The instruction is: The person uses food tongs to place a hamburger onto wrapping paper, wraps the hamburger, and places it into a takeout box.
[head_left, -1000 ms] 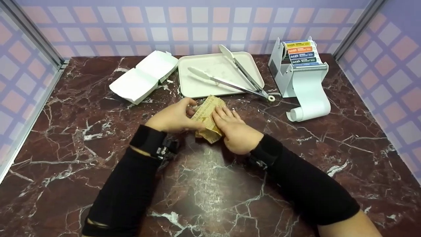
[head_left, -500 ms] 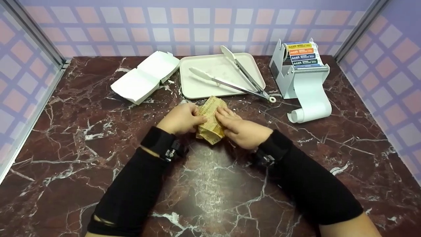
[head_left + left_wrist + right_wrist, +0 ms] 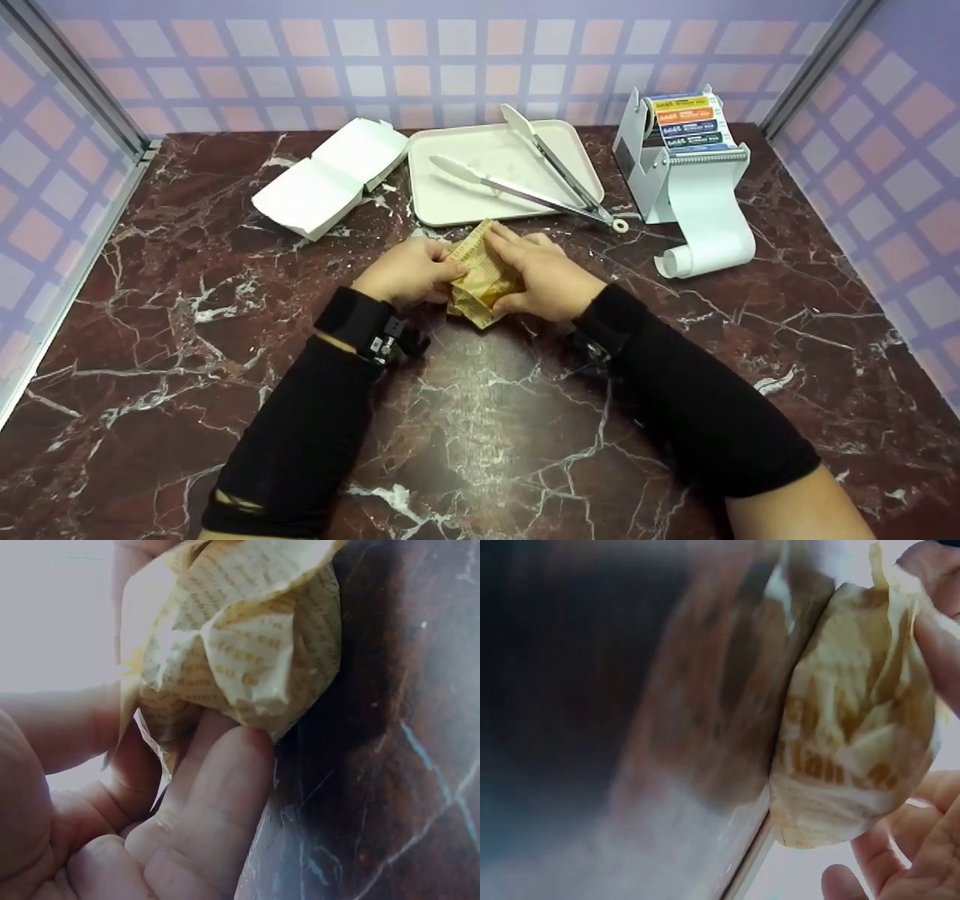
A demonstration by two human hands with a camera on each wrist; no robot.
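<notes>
Contents of the paper packet (image 3: 478, 276) hidden; what it encloses cannot be told. Packet lies on the counter (image 3: 480, 427), mid-scene in the head view, between the two hands. Left hand (image 3: 405, 274), at 9 o'clock of the packet: grip clamped, thumb over the paper edge, other fingers partly tucked beneath and out of sight. Right hand (image 3: 553, 276), at 3 o'clock: grip apart, fingers extended along the paper, thumb spread toward 5 o'clock; full contact unclear. Right wrist view blurred and dark from 8 to 11 o'clock; left wrist view washed out near 10. Both forearms, in black sleeves (image 3: 289, 431), run off the lower frame edge.

Packet material: thin tan paper, brown newsprint-style lettering broken up by creases; rounded bulge with a crumpled, folded flap. Counter: dark red-brown, marble-patterned, pale veins, glossy.

Around the packet: at 12 o'clock, a cream, round-cornered tray (image 3: 442, 204), metal tongs (image 3: 536, 196) lying spread across it, pale tips toward 11, hinge end overhanging at 4. At 10, a white box (image 3: 307, 195), unfolded, smooth-walled. At 2, a metal dispenser (image 3: 654, 176), printed labels too small to read, whitish strip (image 3: 709, 202) curling into a roll.
</notes>
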